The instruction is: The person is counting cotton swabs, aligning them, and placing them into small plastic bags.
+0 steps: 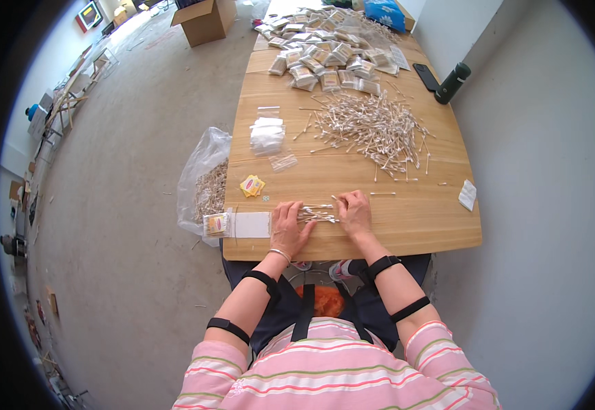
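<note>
A loose bundle of cotton swabs (316,214) lies on the wooden table between my two hands. My left hand (287,229) rests around the bundle's left ends, its fingers and thumb on either side, beside a white rectangular card (252,225). At the bundle's right ends, the fingers of my right hand (354,213) are bent in a pinch, and a swab tip pokes out by the fingertips. One single swab (383,193) lies just right of that hand. A filled packet of swabs (215,225) sits at the table's left edge, touching the card's end.
Farther up are a large heap of loose swabs (373,130), clear small bags (267,137), yellow cards (252,185) and a pile of filled packets (321,58). A dark bottle (453,83) and phone (425,77) stand near the right wall. A plastic sack (191,188) hangs left.
</note>
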`<state>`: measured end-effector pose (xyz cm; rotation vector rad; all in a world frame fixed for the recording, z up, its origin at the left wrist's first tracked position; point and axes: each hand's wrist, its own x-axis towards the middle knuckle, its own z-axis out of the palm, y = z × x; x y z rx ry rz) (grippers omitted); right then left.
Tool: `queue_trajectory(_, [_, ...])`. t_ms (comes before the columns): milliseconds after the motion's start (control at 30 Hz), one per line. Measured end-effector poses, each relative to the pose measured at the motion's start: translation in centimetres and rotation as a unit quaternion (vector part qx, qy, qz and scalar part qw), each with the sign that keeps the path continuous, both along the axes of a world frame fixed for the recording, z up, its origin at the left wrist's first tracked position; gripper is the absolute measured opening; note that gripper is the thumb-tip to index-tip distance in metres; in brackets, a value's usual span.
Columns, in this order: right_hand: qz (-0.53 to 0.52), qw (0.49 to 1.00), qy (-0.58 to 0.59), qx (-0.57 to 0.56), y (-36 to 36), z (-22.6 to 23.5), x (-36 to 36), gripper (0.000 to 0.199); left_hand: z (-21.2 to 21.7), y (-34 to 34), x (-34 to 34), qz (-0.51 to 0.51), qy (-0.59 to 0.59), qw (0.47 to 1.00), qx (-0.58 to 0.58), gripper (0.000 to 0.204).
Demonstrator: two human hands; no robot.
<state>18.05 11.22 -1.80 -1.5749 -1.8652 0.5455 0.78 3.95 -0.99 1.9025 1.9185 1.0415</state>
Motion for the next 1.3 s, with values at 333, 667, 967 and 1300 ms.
queue_trajectory(333, [0.088, 0.996, 0.024, 0.002, 1.4, -0.2, -0.6, 0.006, -0.5, 0.2, -0.5, -0.049, -0.052, 0.996, 0.047, 0.045])
queue_trajectory(667, [0.031, 0.999, -0.019, 0.021, 2.4, 0.3, -1.7, 0.005, -0.8, 0.2, -0.8, -0.085, -0.040, 0.995, 0.025, 0.048])
queue_trajectory(967, [0.052, 0.997, 0.044, 0.038, 0.0, 1.1, -2.9, 0.017, 0.4, -0.1, -0.5, -0.002, -0.008, 1.000, 0.029, 0.073])
queue_trajectory(1300, [0.011, 1.000, -0.017, -0.020, -1.9, 1.6, 0.2, 0.016, -0.2, 0.3, -0.1, -0.010, 0.061, 0.998, 0.009, 0.055])
